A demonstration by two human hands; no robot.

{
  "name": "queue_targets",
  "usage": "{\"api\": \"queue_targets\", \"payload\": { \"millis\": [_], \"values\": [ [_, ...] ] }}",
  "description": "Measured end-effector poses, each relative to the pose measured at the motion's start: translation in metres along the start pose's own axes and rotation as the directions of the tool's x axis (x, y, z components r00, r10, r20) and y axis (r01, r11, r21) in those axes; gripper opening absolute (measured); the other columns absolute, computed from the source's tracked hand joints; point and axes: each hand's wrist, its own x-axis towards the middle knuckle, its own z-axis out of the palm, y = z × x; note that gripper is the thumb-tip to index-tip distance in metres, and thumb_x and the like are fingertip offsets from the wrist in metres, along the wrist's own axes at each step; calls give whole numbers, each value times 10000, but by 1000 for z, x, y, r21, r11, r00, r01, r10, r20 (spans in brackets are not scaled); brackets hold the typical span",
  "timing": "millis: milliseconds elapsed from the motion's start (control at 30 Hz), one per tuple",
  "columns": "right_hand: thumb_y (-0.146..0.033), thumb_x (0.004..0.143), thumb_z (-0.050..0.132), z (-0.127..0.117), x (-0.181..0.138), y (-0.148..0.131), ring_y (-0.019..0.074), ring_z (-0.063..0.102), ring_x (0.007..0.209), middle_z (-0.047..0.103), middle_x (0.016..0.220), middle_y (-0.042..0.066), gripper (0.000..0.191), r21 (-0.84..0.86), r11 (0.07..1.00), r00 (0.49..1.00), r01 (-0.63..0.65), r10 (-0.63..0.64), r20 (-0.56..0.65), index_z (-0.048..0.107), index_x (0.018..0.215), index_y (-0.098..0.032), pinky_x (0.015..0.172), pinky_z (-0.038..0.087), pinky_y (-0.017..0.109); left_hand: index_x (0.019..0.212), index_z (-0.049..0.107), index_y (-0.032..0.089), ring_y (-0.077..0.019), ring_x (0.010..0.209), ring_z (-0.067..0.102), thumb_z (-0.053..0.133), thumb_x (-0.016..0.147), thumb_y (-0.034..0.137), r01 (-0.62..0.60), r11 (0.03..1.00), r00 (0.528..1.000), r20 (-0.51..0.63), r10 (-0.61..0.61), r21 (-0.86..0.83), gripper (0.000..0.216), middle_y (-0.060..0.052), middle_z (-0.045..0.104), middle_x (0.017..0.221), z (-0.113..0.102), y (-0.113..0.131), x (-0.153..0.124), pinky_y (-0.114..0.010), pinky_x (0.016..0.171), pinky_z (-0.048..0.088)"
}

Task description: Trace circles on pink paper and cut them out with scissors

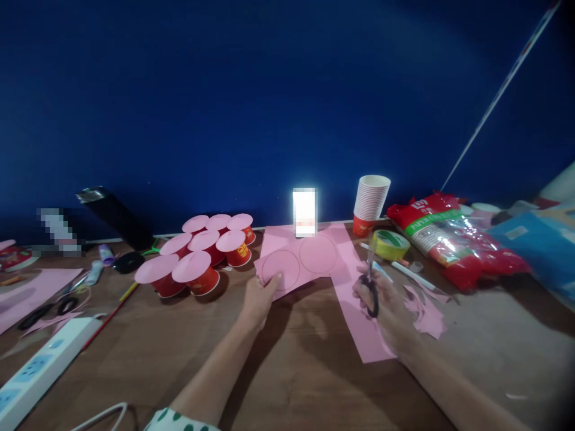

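Head view: left hand (260, 301) pinches the lower-left edge of pink paper (287, 266) bearing 2 drawn circles, mid-table (153, 347). Right hand (389, 302) holds dark-handled scissors (370, 279), blades pointing up, right of the paper. Risks, my guess: left thumb lies inside 1 circle, so blades could nick it; 1-edge pinch could let paper swing, cut straying; left forearm could bump 8 disc-topped red cups (238, 255).

"PAPER" on the red bag (453, 242)
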Motion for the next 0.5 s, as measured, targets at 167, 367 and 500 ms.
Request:
{"api": "queue_targets", "payload": {
  "millis": [167, 367, 500],
  "values": [
    [-402, 811, 608, 2, -14, 1, 88, 439, 574, 515, 767, -9, 393, -170, 982, 882, -82, 151, 446, 510, 1132, -199, 480, 351, 201, 919, 695, 77, -197, 781, 650, 772, 608, 349, 52, 981, 999, -2, -53, -185, 421, -109, 716, 861, -1, 1, 3, -317, 757, 499],
    [-323, 793, 607, 8, -19, -13, 83, 432, 574, 500, 703, -25, 295, -377, 918, 800, -122, 316, 510, 568, 1041, -168, 458, 321, 180, 966, 673, 129, -193, 882, 655, 774, 631, 271, 99, 912, 995, 16, -101, -399, 377, -84, 712, 955, -1, 12, 1, -313, 834, 492],
    [-266, 776, 597, 11, -18, -21, 92, 465, 578, 525, 686, -14, 254, -430, 897, 797, -102, 333, 504, 590, 1001, -151, 461, 328, 183, 1011, 658, 157, -190, 908, 657, 765, 653, 262, 168, 884, 986, 70, -152, -435, 388, -69, 711, 980, 0, 17, -3, -295, 833, 497]
  ]
}}
